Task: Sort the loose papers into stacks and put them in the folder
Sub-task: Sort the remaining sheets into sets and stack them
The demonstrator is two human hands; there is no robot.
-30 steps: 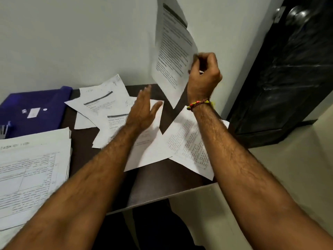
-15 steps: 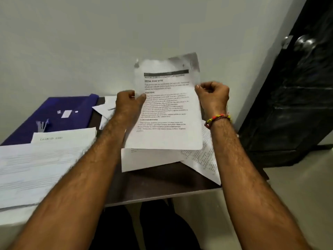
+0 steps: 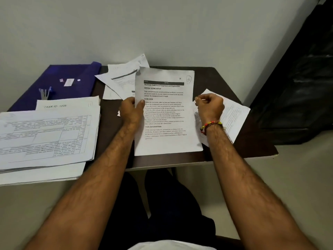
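Observation:
I hold a printed sheet (image 3: pixel 167 112) flat over the middle of the dark table (image 3: pixel 252 147). My left hand (image 3: pixel 132 110) pinches its left edge with the thumb on top. My right hand (image 3: pixel 210 105) grips its right edge in curled fingers. Loose papers (image 3: pixel 122 80) lie behind the sheet, and another loose sheet (image 3: pixel 234 116) lies under my right wrist. A thick stack of papers (image 3: pixel 48 134) sits at the left, overhanging the table's front edge. The blue folder (image 3: pixel 59 85) lies closed at the back left.
A grey wall (image 3: pixel 162 29) runs right behind the table. A dark door (image 3: pixel 302 87) stands at the right. The table's front edge is near my knees, with pale floor (image 3: pixel 288 177) to the right.
My right hand brought the sheet down from high by the wall; my left hand took its left edge. Both hands have now lowered it close to the table.

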